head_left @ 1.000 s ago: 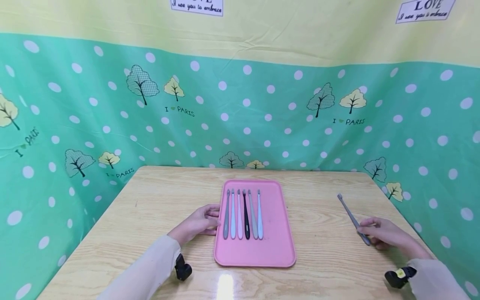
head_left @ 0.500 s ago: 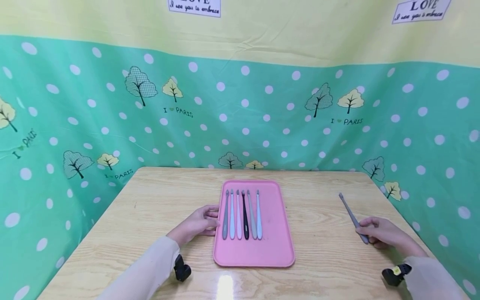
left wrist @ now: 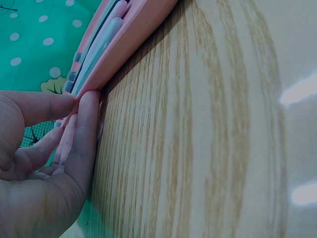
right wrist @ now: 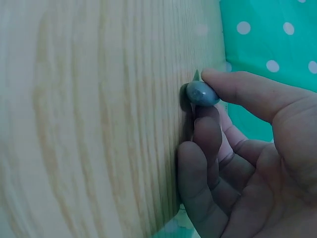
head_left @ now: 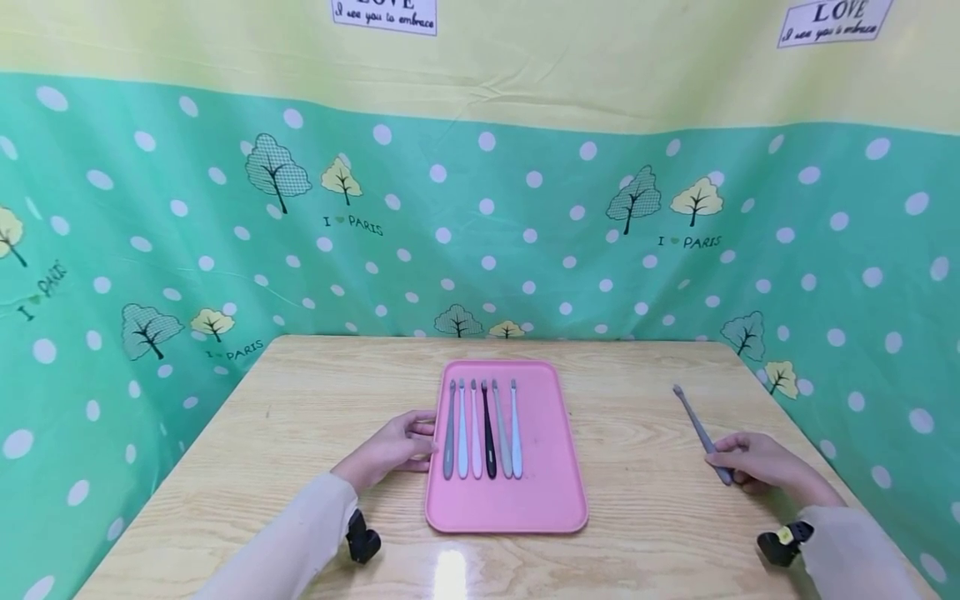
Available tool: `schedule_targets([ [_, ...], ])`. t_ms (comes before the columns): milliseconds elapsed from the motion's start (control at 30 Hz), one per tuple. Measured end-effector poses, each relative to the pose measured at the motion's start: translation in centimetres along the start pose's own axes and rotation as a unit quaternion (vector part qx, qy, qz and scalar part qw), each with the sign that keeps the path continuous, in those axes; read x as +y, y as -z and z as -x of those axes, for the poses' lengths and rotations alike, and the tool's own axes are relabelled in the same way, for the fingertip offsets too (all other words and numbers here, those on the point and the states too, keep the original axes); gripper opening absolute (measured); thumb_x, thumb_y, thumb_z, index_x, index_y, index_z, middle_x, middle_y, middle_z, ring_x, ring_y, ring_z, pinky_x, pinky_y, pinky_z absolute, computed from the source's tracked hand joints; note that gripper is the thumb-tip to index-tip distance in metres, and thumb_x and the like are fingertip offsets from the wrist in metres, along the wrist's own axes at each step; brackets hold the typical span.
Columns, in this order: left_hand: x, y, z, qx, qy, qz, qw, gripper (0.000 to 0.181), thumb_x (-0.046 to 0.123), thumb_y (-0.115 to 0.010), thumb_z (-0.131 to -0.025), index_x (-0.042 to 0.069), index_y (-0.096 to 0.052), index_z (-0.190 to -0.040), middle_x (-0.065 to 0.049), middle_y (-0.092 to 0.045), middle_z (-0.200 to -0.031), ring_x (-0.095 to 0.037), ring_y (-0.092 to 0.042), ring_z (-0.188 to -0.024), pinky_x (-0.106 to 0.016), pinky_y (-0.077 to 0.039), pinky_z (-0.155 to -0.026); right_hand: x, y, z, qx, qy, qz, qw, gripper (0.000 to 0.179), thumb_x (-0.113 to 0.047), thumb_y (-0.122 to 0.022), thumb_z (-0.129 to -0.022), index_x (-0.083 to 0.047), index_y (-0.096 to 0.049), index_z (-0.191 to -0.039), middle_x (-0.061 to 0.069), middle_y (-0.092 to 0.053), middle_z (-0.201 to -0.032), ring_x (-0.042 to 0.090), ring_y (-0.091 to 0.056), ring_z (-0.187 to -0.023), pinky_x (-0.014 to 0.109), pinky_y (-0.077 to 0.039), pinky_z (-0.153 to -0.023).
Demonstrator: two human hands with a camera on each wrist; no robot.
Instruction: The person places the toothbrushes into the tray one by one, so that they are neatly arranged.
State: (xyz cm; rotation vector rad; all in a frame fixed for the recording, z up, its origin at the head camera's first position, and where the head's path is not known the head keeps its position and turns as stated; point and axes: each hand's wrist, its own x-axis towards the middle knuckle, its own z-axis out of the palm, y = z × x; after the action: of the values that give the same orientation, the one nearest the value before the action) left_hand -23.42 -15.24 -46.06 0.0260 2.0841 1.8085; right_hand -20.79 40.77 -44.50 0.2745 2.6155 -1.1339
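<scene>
In the head view, my left hand (head_left: pixel 390 450) rests at the left edge of a pink tray (head_left: pixel 510 508). The left wrist view shows thumb and fingers pinching the tray's rim (left wrist: pixel 133 54). Slim cuticle trimmers with short grey heads lie side by side on the tray, among them a black one (head_left: pixel 489 433) and a pale blue one (head_left: pixel 516 433). At the right, my right hand (head_left: pixel 761 462) holds a grey cuticle trimmer (head_left: pixel 693 423) near its butt end, its head pointing away. Close up, that rounded handle end (right wrist: pixel 202 93) sits between thumb and fingers, just by the tabletop.
The wooden table (head_left: pixel 330 383) extends on both sides of the tray. A green and yellow patterned curtain (head_left: pixel 525 208) hangs behind and along its sides. Each wrist wears a black camera mount, such as the left mount (head_left: pixel 362 537).
The right hand and its grey cuticle trimmer have shifted slightly left. The left hand stays at the tray's edge. The whole head view has drifted a little.
</scene>
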Motion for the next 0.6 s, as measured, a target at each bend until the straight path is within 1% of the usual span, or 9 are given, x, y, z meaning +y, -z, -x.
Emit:
schedule_targets([
  [200,-0.08,0.06,0.04,-0.001,-0.003,0.002,1.0,0.064,-0.002,-0.065,-0.091,0.003,-0.04,-0.15,-0.02,-0.051,-0.125,-0.027,-0.063,-0.099,-0.039,-0.063,-0.08,-0.21,-0.07,0.03,-0.01,-0.01,-0.001,0.9999,0.04,-0.027,-0.069,-0.093,0.007,-0.059,-0.112,0.003,-0.055,-0.075,0.018,-0.05,-0.067,0.027,-0.048,-0.055],
  [400,-0.07,0.11,0.09,-0.002,-0.003,0.003,1.0,0.064,-0.003,-0.064,-0.091,0.002,-0.04,-0.15,-0.02,-0.051,-0.126,-0.028,-0.063,-0.1,-0.04,-0.063,-0.08,-0.36,-0.08,0.01,-0.018,-0.005,0.007,0.9998,0.032,-0.026,-0.068,-0.094,0.004,-0.062,-0.104,0.001,-0.054,-0.074,0.017,-0.05,-0.066,0.025,-0.048,-0.054],
  [500,-0.02,0.09,0.11,-0.002,-0.003,0.001,1.0,0.065,-0.002,-0.064,-0.091,0.002,-0.039,-0.15,-0.02,-0.051,-0.126,-0.027,-0.063,-0.099,-0.04,-0.063,-0.08,-0.51,0.07,0.08,-0.028,0.001,0.003,0.9996,0.03,-0.026,-0.067,-0.095,0.003,-0.063,-0.102,0.0,-0.055,-0.072,0.015,-0.05,-0.065,0.023,-0.048,-0.053],
  [600,-0.1,0.09,-0.01,-0.006,-0.01,0.013,0.9999,0.065,-0.004,-0.064,-0.09,-0.001,-0.039,-0.15,-0.022,-0.05,-0.127,-0.027,-0.063,-0.1,-0.04,-0.062,-0.082,-0.85,0.19,0.23,-0.049,0.008,-0.012,0.9987,0.027,-0.027,-0.065,-0.097,0.001,-0.063,-0.099,0.0,-0.055,-0.071,0.014,-0.05,-0.063,0.022,-0.049,-0.053],
])
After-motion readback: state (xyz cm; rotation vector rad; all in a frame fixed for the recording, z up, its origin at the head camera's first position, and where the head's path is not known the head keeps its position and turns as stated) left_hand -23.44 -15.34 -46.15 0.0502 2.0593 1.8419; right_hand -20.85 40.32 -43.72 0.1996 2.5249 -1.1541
